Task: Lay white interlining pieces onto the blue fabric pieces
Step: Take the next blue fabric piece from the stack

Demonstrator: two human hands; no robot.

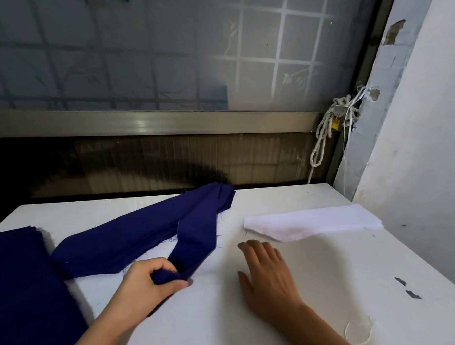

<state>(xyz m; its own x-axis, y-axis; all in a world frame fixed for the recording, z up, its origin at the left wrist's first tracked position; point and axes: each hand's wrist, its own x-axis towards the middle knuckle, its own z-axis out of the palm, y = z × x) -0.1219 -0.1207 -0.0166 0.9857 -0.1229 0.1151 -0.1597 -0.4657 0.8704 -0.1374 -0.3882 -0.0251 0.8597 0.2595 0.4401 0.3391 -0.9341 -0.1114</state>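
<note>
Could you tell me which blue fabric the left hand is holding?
The long strips lying diagonally: the left hand grips one's end. The flat blue stack at far left lies untouched.

Dim, soft window light; edges bend outward.

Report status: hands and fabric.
Left hand grips a blue fabric strip. Right hand open, palm down over table. White interlining pieces beyond right hand, untouched. Nothing between them.
</note>
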